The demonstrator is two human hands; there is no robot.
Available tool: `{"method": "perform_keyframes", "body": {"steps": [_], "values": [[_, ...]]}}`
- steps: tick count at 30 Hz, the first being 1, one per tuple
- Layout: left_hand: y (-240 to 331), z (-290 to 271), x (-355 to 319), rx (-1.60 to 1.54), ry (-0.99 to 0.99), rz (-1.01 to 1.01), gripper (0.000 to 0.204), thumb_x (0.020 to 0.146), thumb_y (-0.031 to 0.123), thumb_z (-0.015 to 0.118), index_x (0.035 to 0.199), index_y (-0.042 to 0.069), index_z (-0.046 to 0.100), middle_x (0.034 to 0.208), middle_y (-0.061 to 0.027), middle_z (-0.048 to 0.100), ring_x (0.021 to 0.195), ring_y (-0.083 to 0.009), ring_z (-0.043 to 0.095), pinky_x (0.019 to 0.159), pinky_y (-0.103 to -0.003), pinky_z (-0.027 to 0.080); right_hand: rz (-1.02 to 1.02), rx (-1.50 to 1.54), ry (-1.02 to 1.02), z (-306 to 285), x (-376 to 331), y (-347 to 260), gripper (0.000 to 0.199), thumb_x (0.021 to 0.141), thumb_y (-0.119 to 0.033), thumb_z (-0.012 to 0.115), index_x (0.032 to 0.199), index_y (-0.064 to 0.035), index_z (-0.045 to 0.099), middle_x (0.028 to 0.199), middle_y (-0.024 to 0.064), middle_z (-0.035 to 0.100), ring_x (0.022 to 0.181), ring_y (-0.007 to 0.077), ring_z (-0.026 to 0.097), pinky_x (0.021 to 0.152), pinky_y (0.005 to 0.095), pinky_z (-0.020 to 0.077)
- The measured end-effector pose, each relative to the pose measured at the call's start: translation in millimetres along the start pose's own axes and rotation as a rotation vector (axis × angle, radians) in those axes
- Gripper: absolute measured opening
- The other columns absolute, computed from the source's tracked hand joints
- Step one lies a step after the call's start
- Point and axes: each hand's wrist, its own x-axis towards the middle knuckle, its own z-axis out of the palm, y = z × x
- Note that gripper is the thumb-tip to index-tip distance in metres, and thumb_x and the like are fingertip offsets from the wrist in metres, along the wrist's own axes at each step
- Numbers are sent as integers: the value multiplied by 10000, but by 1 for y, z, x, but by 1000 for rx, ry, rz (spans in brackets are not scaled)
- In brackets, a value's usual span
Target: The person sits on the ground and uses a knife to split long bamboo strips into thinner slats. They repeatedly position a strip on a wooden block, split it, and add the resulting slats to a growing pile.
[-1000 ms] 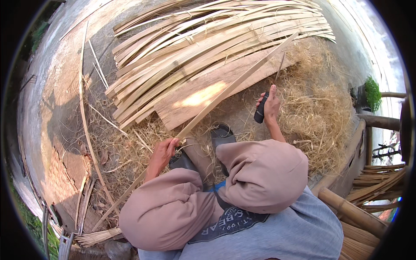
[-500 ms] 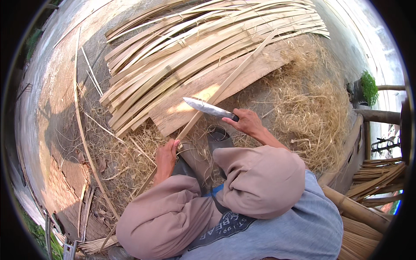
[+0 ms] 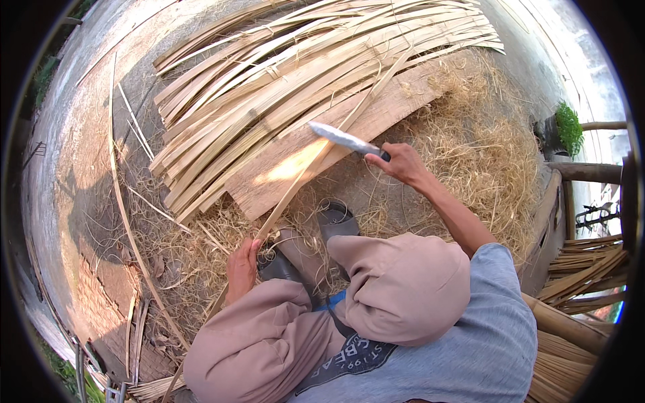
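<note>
In the head view, the left hand (image 3: 242,269) gripped a long, flat, pale-tan bamboo strip (image 3: 295,188) stretching ahead; the right hand (image 3: 402,163) clasped a black-handled, silver-bladed knife (image 3: 346,139), crossing the strip beyond the left grip, contact hard to judge

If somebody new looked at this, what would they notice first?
Probably the big knife in the right hand, near the middle, its shiny blade crossing in view over the long strip that the left hand holds. Next comes the broad heap of pale strips across the top. Then the tangle of curly shavings on the right.
</note>
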Motion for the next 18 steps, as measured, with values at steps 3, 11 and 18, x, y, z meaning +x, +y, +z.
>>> {"method": "perform_keyframes", "body": {"steps": [3, 11, 18], "values": [[-16, -21, -23, 58, -43, -31, 359, 1082, 358, 503, 891, 55, 535, 666, -216, 562, 592, -423, 550, 557, -509, 388, 511, 216, 390, -62, 31, 101, 769, 941, -714, 555, 612, -21, 596, 559, 108, 589, 502, 216, 591, 497, 412, 480], [-43, -7, -47, 367, 46, -40, 322, 1071, 361, 515, 892, 95, 494, 724, -176, 603, 634, -427, 604, 546, -513, 421, 58, 187, -70, 5, -16, -47, 732, 931, -691, 599, 738, 12, 668, 546, 177, 600, 559, 294, 648, 571, 469, 524], [-52, -5, -53, 337, 111, 31, 315, 1072, 370, 510, 897, 109, 494, 775, -171, 602, 661, -423, 596, 549, -515, 428, 412, 121, 269, -41, 28, 53, 782, 940, -715, 547, 663, 12, 633, 590, 196, 619, 606, 339, 678, 617, 487, 512]]}}
